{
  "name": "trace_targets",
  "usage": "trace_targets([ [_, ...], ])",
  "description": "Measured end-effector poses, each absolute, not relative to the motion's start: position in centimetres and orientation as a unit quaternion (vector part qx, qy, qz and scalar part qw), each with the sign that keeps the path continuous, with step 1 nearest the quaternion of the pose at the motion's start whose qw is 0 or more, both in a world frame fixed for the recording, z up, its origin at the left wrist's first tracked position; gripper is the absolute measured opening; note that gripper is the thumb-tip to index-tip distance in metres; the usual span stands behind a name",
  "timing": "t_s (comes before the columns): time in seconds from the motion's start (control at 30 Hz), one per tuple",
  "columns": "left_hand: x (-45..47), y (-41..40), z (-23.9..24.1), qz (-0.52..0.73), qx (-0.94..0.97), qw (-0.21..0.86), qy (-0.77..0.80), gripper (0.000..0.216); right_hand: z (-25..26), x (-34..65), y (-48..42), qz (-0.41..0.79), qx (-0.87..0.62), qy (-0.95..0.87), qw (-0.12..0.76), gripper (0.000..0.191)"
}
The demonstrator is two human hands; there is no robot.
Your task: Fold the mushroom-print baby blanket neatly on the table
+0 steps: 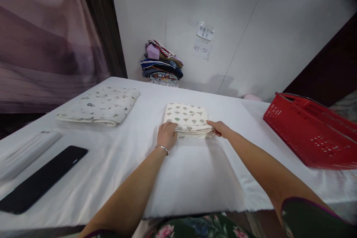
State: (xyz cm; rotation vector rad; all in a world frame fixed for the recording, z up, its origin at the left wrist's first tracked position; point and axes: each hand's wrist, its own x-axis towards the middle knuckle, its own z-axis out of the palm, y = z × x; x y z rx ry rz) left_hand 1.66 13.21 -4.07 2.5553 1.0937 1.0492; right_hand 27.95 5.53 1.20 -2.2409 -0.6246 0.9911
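Observation:
A small folded cream cloth with a tree print (186, 117) lies in the middle of the white table (195, 171). My left hand (166, 135) grips its near left corner, fingers curled over the edge. My right hand (219, 128) pinches its near right corner, thumb on top. Both arms reach forward from the near edge of the table. A bracelet sits on my left wrist.
A larger folded printed cloth (100, 105) lies at the far left. A black flat bar (41, 179) and a white one (25, 152) lie at the near left. A red basket (312, 134) stands at the right. A pile of folded clothes (162, 63) rests against the wall.

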Motion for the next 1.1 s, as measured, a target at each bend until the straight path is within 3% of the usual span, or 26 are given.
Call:
trace_targets([
  [0.4,1.6,13.6,-4.7,0.372,0.835,0.122,0.388,0.033,0.0,27.7,5.2,0.340,-0.872,-0.250,0.247,0.044],
  [0.67,1.6,14.1,-5.2,0.410,0.795,0.159,0.417,0.031,0.3,27.6,5.0,0.365,-0.854,-0.262,0.263,0.038],
  [1.1,0.9,14.6,-4.9,0.365,0.758,0.263,0.472,0.032,-1.2,27.8,4.6,0.328,-0.849,-0.307,0.277,0.030],
])
